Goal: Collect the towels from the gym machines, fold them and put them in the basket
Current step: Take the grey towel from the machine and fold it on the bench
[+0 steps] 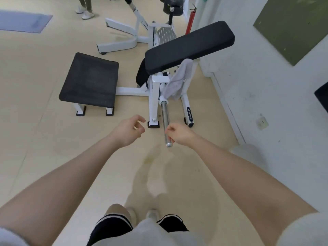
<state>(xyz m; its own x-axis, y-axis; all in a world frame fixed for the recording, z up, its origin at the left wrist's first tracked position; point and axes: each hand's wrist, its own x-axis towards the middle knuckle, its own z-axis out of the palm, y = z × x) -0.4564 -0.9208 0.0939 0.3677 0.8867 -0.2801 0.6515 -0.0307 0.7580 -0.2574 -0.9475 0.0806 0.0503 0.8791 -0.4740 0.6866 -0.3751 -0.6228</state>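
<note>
**Both hands reach forward, towel hangs on the machine**

While both bare arms stretch forward over the floor, the left hand and the right hand are at almost the same height in the view, a little apart from each other. The left hand has its fingers loosely curled, with the thumb and the index finger bent toward each other, and it holds nothing. The right hand shows its back to the camera, with the fingers curled inward; it appears just beside the end of the chrome bar, overlapping it in the view, but I cannot tell if the fingers really touch or hold the bar.

The grey towel hangs on the white frame of the gym machine, under the long black pad, well apart from both hands. Its lower edge comes down near the top of the chrome bar.

To the left of the machine stands a low black seat on white legs. Another white machine is further behind. A white wall runs along the right side. At the top left, the legs and white shoes of another person are visible. At the bottom, the person's own dark shorts and shoes are seen.
</note>
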